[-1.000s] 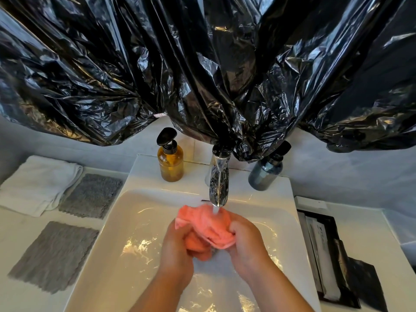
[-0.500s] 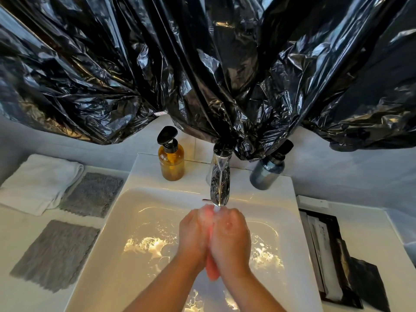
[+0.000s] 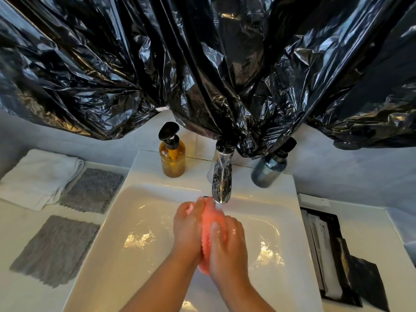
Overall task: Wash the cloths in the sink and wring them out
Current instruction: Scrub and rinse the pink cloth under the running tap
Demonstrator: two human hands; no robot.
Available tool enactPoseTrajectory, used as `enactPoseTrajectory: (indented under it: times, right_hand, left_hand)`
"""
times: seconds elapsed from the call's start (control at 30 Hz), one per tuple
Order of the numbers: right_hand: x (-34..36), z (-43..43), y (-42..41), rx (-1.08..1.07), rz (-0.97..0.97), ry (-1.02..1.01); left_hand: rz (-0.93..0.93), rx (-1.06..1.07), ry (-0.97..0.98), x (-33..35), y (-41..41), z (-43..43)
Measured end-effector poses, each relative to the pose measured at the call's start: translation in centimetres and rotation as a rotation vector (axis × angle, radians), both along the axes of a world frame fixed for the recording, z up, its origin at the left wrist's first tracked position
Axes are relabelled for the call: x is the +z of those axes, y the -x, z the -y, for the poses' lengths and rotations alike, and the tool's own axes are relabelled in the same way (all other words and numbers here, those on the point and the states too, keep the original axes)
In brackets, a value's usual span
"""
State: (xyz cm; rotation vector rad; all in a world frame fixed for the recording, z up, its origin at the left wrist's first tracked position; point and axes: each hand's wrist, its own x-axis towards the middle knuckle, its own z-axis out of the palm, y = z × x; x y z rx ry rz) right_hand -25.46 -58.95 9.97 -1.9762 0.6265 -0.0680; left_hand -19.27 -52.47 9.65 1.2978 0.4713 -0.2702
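Squeezing the pink cloth (image 3: 210, 221) between both palms, I am seeing my left grip (image 3: 188, 230) and right grip (image 3: 227, 246) curling around it under the running tap (image 3: 221, 176), over the sink (image 3: 126, 221); a gray cloth (image 3: 56, 248) is lying on the tabletop (image 3: 18, 221) alongside.

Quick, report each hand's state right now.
Left hand: closed, gripping the pink cloth under the faucet.
Right hand: closed, gripping the same pink cloth.
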Motion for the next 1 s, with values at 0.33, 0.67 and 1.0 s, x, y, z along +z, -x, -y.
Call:
enactPoseTrajectory:
  times: [0.33, 0.67, 1.0]
  right_hand:
    - [0.6, 3.8, -5.0, -0.071, -0.128, -0.162]
    - [0.3, 4.6, -2.7, -0.201, -0.179, -1.054]
    - [-0.9, 4.8, -0.7, -0.140, -0.107, -0.922]
  left_hand:
    - [0.080, -0.458, -0.196, 0.2, -0.4, -2.1]
    - [-0.114, -0.584, 0.227, -1.0, -0.3, -6.7]
    - [-0.047, -0.339, 0.360, -0.2, 0.5, -4.8]
